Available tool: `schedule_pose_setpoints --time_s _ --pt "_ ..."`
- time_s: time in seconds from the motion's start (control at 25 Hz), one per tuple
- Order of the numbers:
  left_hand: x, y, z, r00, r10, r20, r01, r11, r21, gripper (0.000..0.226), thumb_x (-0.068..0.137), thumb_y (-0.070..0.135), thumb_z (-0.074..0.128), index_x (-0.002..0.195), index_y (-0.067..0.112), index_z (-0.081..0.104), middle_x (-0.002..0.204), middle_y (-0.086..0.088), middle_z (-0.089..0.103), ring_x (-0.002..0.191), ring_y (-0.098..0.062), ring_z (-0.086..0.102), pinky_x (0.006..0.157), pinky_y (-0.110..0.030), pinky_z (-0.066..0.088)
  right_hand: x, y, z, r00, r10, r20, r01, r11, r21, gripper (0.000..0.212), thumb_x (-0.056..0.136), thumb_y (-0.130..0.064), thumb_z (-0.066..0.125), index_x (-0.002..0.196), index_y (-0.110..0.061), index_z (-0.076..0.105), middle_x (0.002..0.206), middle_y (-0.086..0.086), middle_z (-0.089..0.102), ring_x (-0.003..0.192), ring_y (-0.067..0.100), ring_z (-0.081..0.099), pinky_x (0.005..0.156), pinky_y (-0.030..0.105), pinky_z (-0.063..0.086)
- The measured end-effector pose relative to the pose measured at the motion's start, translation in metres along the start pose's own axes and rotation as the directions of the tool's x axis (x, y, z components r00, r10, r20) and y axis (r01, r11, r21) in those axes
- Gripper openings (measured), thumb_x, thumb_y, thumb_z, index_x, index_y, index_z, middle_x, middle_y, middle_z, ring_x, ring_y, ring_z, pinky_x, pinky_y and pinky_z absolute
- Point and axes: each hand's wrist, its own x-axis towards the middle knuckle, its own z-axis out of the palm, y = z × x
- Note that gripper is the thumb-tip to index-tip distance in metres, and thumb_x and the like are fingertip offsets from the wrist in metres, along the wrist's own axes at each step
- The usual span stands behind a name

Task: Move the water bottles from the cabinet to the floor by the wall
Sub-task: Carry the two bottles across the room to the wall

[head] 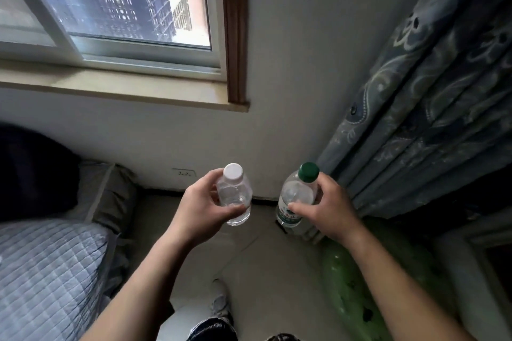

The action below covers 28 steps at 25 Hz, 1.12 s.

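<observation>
My left hand grips a clear water bottle with a white cap, fingers and thumb curled round its body. A second clear bottle, with a green cap and a green label, is held in my right hand. Both bottles are upright, side by side and apart, held above the beige floor in front of the white wall. The cabinet is out of view.
A bed with a grey quilted cover fills the lower left. A blue patterned curtain hangs at the right, with a green object on the floor below it. A window and sill sit above. A wall socket is low on the wall.
</observation>
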Motion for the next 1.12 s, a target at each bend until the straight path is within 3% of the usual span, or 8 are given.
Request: schedule_pose_setpoints --time_s 0.16,0.28,0.4,0.52,0.76,0.84,0.96,1.12 --pt "0.062 -0.004 -0.019 0.996 -0.006 0.095 0.004 1.000 0.022 0.067 0.064 0.019 0.090 0.122 0.034 0.059 0.103 0.012 0.072 0.089 0.003 0.069 0.078 -0.014 0.054 0.048 -0.004 0.021 0.997 0.073 -0.028 -0.073 0.997 0.011 0.050 0.057 -0.031 0.086 0.100 -0.027 0.061 0.100 -0.008 0.065 0.092 0.012 0.063 0.081 0.030 0.053" --pt "0.102 -0.011 -0.024 0.988 -0.029 0.151 0.027 0.999 0.017 0.065 0.065 0.017 0.089 0.119 0.036 0.059 0.103 0.011 0.072 0.089 0.000 0.070 0.082 -0.021 0.057 0.083 0.004 0.035 0.993 0.120 -0.016 -0.120 0.993 0.019 0.055 0.052 -0.043 0.081 0.101 -0.031 0.059 0.099 -0.009 0.067 0.091 0.012 0.065 0.083 0.040 0.055" --pt "0.133 -0.026 -0.018 0.981 -0.065 0.184 0.060 0.998 0.031 0.064 0.065 0.019 0.088 0.119 0.038 0.058 0.105 0.013 0.071 0.090 0.000 0.070 0.082 -0.023 0.056 0.113 0.021 0.049 0.989 0.146 0.012 -0.146 0.989 0.034 0.051 0.052 -0.040 0.081 0.096 -0.037 0.057 0.098 -0.009 0.067 0.091 0.011 0.066 0.084 0.042 0.055" --pt "0.162 -0.058 0.000 0.977 -0.097 0.192 0.086 0.994 0.065 0.063 0.066 0.020 0.088 0.119 0.038 0.058 0.104 0.015 0.071 0.090 0.002 0.069 0.077 -0.015 0.053 0.140 0.054 0.069 0.986 0.158 0.050 -0.160 0.987 0.021 0.045 0.054 -0.032 0.082 0.090 -0.039 0.057 0.096 -0.011 0.067 0.089 0.008 0.066 0.083 0.038 0.055" --pt "0.215 -0.171 0.059 0.976 -0.139 0.168 0.112 0.981 0.161 0.060 0.064 0.024 0.088 0.114 0.035 0.058 0.099 0.015 0.070 0.086 0.006 0.067 0.070 -0.007 0.047 0.198 0.168 0.140 0.978 0.172 0.119 -0.175 0.984 0.020 0.038 0.056 -0.028 0.083 0.083 -0.035 0.058 0.091 -0.007 0.067 0.084 0.009 0.065 0.076 0.032 0.055" --pt "0.234 -0.222 0.082 0.975 -0.146 0.166 0.115 0.976 0.183 0.059 0.065 0.026 0.087 0.111 0.043 0.056 0.100 0.018 0.068 0.087 0.009 0.065 0.069 -0.006 0.046 0.215 0.217 0.175 0.977 0.176 0.120 -0.183 0.981 0.057 0.041 0.058 -0.022 0.086 0.084 -0.038 0.058 0.096 -0.006 0.068 0.086 0.006 0.064 0.076 0.027 0.053" --pt "0.263 -0.307 0.117 0.977 -0.129 0.171 0.096 0.977 0.189 0.055 0.066 0.030 0.085 0.104 0.053 0.051 0.102 0.023 0.066 0.091 0.010 0.063 0.075 -0.012 0.049 0.239 0.293 0.232 0.979 0.172 0.112 -0.182 0.979 0.089 0.050 0.057 -0.030 0.087 0.092 -0.050 0.057 0.107 -0.007 0.066 0.095 0.010 0.065 0.086 0.037 0.055" --pt "0.293 -0.411 0.157 0.982 -0.093 0.165 0.054 0.973 0.226 0.060 0.066 0.030 0.086 0.111 0.047 0.050 0.103 0.024 0.064 0.091 0.015 0.060 0.076 -0.010 0.050 0.262 0.381 0.294 0.972 0.191 0.133 -0.204 0.975 0.087 0.044 0.064 -0.027 0.085 0.091 -0.046 0.056 0.106 -0.006 0.065 0.094 0.013 0.065 0.087 0.045 0.055"
